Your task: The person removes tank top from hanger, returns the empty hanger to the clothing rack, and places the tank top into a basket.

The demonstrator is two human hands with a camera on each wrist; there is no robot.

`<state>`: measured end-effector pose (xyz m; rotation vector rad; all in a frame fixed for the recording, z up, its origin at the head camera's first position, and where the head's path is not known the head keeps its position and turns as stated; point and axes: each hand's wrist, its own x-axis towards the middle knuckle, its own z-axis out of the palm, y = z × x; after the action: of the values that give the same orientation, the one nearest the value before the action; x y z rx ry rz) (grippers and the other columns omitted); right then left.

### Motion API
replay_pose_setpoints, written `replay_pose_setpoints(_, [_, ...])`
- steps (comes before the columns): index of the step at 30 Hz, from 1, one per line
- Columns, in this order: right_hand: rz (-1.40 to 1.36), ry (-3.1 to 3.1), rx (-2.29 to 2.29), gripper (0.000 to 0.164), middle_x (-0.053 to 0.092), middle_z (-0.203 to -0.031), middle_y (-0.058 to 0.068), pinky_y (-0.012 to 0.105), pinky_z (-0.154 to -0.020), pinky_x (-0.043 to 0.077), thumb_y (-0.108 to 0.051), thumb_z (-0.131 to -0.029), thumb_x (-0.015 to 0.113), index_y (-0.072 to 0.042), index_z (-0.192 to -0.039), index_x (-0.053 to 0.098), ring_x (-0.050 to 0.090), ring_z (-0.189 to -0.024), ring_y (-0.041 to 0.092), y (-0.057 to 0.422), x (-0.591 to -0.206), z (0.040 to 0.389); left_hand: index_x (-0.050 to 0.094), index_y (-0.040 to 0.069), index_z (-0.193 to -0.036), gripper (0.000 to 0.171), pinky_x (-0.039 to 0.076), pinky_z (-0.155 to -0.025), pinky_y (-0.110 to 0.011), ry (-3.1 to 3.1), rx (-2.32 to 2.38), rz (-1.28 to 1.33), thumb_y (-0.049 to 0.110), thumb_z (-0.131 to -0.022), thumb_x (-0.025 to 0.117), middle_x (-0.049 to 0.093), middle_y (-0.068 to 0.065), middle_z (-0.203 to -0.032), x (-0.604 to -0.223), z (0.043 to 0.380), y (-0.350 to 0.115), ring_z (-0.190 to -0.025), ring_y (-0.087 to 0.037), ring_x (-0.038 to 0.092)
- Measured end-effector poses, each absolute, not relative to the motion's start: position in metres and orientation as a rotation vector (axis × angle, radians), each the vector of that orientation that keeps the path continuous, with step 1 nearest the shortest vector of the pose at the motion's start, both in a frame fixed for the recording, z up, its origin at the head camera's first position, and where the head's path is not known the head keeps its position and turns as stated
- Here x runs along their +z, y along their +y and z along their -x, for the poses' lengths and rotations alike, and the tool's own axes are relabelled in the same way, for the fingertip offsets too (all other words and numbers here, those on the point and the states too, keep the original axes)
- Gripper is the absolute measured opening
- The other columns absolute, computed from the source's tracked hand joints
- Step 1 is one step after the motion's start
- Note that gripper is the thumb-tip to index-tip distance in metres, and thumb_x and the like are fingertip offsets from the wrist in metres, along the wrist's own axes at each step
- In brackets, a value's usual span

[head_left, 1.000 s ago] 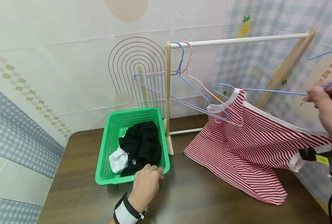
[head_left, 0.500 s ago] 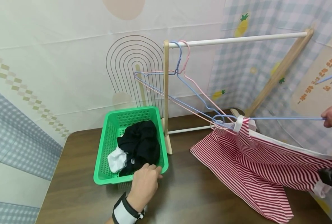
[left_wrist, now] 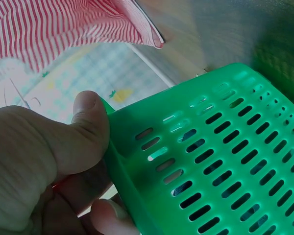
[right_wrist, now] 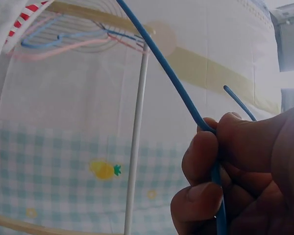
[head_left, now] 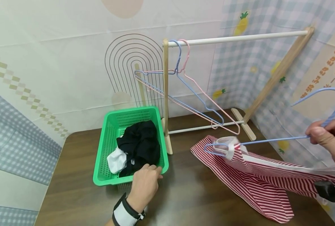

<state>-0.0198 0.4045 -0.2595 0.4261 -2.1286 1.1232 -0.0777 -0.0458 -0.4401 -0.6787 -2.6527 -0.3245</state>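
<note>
My left hand grips the near rim of a green plastic basket, thumb on the rim in the left wrist view and fingers curled beneath. A black garment and a white cloth lie in the basket. On the right, my right hand pinches a blue clothes hanger just below its hook. The hanger's far end pokes into the white-edged opening of a red-and-white striped garment, which trails low across the tabletop. Its right part leaves the head view.
A clothes rack with a white rod and wooden posts stands at the back of the brown table. From its left end hang an empty blue hanger and a pink hanger. Patterned cloth covers the walls close behind.
My right hand has lowered the blue hanger and striped garment, away from the hanging hangers they overlapped in view before. My left hand stays on the basket rim.
</note>
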Motion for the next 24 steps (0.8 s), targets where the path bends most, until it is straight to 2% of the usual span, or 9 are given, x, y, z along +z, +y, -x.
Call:
replay_pose_setpoints(4, [-0.390, -2.150, 1.208, 0.032, 0.074, -0.086, -0.012, 0.005, -0.074, 0.048, 0.013, -0.098, 0.057, -0.001, -0.069, 0.062, 0.068, -0.082, -0.002, 0.378, -0.254, 0.014, 0.074, 0.014, -0.076, 0.014, 0.033, -0.048, -0.017, -2.646, -0.327, 0.682, 0.018, -0.080, 0.088, 0.065, 0.003, -0.062, -0.439, 0.078, -0.046, -0.054, -0.010, 0.044])
replay_pose_setpoints(8, [-0.258, -2.270, 1.110, 0.031, 0.074, -0.090, -0.019, 0.004, -0.071, 0.047, 0.014, -0.095, 0.061, -0.004, -0.071, 0.067, 0.068, -0.085, -0.009, 0.356, -0.247, 0.008, 0.074, 0.014, -0.076, 0.014, 0.034, -0.047, -0.017, -2.638, -0.325, 0.686, 0.018, -0.080, 0.088, 0.064, 0.003, -0.062, -0.438, 0.077, -0.046, -0.054, -0.010, 0.045])
replay_pose_setpoints(12, [-0.187, -2.392, 0.961, 0.027, 0.070, -0.094, -0.030, 0.003, -0.068, 0.046, 0.008, -0.095, 0.066, -0.008, -0.073, 0.069, 0.065, -0.085, -0.015, 0.337, -0.241, 0.006, 0.075, 0.015, -0.077, 0.013, 0.033, -0.047, -0.017, -2.648, -0.325, 0.674, 0.019, -0.080, 0.088, 0.066, 0.004, -0.064, -0.438, 0.077, -0.047, -0.055, -0.010, 0.046])
replay_pose_setpoints(14, [-0.170, -2.445, 0.914, 0.027, 0.069, -0.095, -0.033, 0.007, -0.062, 0.043, 0.003, -0.096, 0.068, -0.011, -0.073, 0.070, 0.062, -0.078, -0.013, 0.328, -0.238, 0.005, 0.076, 0.016, -0.078, 0.012, 0.032, -0.047, -0.017, -2.647, -0.326, 0.668, 0.020, -0.081, 0.087, 0.067, 0.004, -0.065, -0.439, 0.077, -0.047, -0.055, -0.010, 0.046])
replay_pose_setpoints(16, [-0.168, -2.488, 0.897, 0.024, 0.068, -0.088, -0.033, 0.013, -0.053, 0.037, -0.002, -0.096, 0.070, -0.015, -0.076, 0.071, 0.055, -0.065, -0.009, 0.322, -0.237, 0.005, 0.077, 0.016, -0.079, 0.012, 0.033, -0.047, -0.017, -2.640, -0.330, 0.666, 0.022, -0.081, 0.087, 0.068, 0.004, -0.066, -0.440, 0.077, -0.047, -0.055, -0.010, 0.046])
replay_pose_setpoints(17, [-0.172, -2.507, 0.890, 0.025, 0.068, -0.088, -0.032, 0.017, -0.053, 0.036, -0.003, -0.096, 0.071, -0.017, -0.076, 0.071, 0.054, -0.064, -0.007, 0.319, -0.237, 0.005, 0.078, 0.016, -0.081, 0.011, 0.033, -0.048, -0.017, -2.638, -0.336, 0.666, 0.022, -0.081, 0.087, 0.069, 0.004, -0.067, -0.440, 0.077, -0.047, -0.056, -0.010, 0.047])
replay_pose_setpoints(19, [-0.180, -2.533, 0.869, 0.025, 0.068, -0.086, -0.031, 0.023, -0.051, 0.031, -0.007, -0.096, 0.073, -0.021, -0.076, 0.071, 0.046, -0.059, 0.000, 0.313, -0.238, 0.007, 0.079, 0.016, -0.085, 0.010, 0.036, -0.049, -0.017, -2.644, -0.356, 0.666, 0.023, -0.082, 0.086, 0.072, 0.003, -0.071, -0.441, 0.077, -0.047, -0.058, -0.011, 0.049])
replay_pose_setpoints(24, [-0.278, -2.554, 0.823, 0.030, 0.068, -0.090, -0.029, 0.025, -0.051, 0.029, -0.008, -0.094, 0.075, -0.029, -0.074, 0.068, 0.039, -0.056, 0.004, 0.295, -0.245, 0.012, 0.078, 0.012, -0.106, 0.014, 0.053, -0.058, -0.025, -2.675, -0.461, 0.642, 0.018, -0.094, 0.075, 0.076, -0.001, -0.087, -0.436, 0.072, -0.052, -0.073, -0.016, 0.064])
